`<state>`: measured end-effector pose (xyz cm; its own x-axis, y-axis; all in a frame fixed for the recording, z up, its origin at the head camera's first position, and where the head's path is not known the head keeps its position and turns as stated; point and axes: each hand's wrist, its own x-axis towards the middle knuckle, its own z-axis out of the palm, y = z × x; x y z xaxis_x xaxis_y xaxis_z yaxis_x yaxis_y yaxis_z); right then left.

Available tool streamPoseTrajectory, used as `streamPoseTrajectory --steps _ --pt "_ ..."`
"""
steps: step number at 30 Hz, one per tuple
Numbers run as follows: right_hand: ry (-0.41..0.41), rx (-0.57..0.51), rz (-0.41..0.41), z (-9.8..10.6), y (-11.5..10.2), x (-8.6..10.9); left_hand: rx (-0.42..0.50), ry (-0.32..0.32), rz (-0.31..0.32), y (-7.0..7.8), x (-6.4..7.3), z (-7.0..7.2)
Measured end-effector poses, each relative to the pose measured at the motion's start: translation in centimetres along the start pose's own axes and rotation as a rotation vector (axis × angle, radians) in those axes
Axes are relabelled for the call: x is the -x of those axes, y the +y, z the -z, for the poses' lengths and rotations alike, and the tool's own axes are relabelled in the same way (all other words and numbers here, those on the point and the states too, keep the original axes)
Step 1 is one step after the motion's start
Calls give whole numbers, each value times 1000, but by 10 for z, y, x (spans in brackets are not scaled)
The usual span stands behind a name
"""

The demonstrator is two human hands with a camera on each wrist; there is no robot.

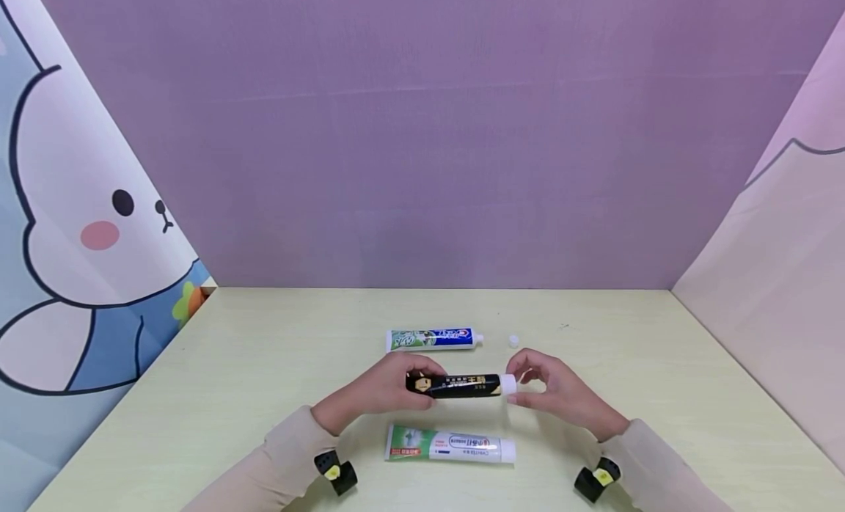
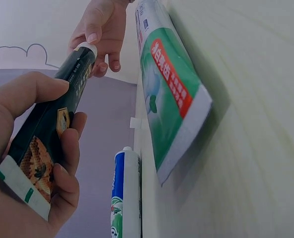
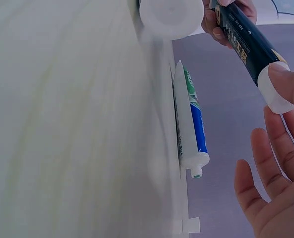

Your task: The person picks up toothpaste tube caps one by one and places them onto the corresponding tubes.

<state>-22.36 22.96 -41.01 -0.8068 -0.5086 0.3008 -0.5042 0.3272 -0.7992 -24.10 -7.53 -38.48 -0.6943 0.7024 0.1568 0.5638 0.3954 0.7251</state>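
Observation:
My left hand (image 1: 396,384) grips a black toothpaste tube (image 1: 462,386) by its flat tail end, holding it level above the table. In the left wrist view the thumb lies along one side of the black tube (image 2: 62,114) and the fingers curl round the other. At the tube's right end sits a white cap (image 3: 273,94). My right hand (image 1: 554,391) pinches this cap between thumb and forefinger, its other fingers spread loosely in the right wrist view. Nearer me lies a green and white toothpaste tube (image 1: 455,444) with its white cap on.
Farther back lies a blue and green toothpaste tube (image 1: 432,339), its nozzle bare in the right wrist view. A small white cap (image 1: 513,341) stands on the table (image 1: 277,336) just right of that nozzle. A purple panel (image 1: 436,167) rises behind the table.

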Motion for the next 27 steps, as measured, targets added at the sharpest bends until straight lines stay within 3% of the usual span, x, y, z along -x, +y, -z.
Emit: streamPoseTrajectory --steps 11,19,27 --pt "5 16 -18 0 -5 0 -2 -2 8 -1 -1 -1" --pt "-23 -13 -86 0 -5 0 -3 2 0 -1 -1 -1" --pt "-61 -7 -93 1 -1 1 5 -3 -1 1 -1 -1"
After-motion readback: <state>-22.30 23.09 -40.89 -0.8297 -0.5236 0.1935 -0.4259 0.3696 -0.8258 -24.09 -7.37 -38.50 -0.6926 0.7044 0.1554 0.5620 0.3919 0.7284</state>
